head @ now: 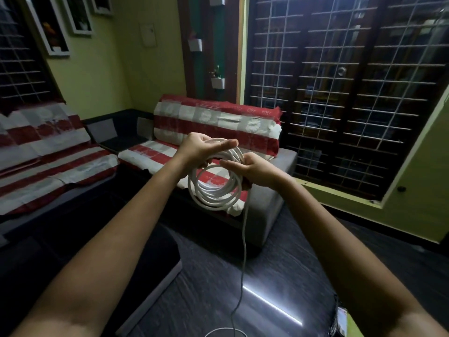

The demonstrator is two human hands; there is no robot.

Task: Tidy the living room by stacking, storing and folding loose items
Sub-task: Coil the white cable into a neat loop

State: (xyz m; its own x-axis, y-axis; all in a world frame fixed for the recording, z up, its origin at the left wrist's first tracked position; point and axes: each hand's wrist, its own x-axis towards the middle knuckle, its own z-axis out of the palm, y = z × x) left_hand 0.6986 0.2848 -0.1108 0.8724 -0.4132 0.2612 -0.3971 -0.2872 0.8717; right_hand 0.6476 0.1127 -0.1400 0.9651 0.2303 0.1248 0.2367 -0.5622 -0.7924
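My left hand [199,148] and right hand [252,170] grip a white cable [213,188] coil; I should feed its hanging tail evenly.

Dim indoor light leaves the floor [279,276] and the lower left corner nearly black. One bright strip of glare crosses the floor. The window bars [340,93] bow near the edges, and everything looks slightly soft.

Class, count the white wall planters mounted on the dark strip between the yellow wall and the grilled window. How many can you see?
3. A top planter, cut off by the frame edge; a middle planter; a bottom planter holding a small plant, just above the sofa back. More may sit above the frame.
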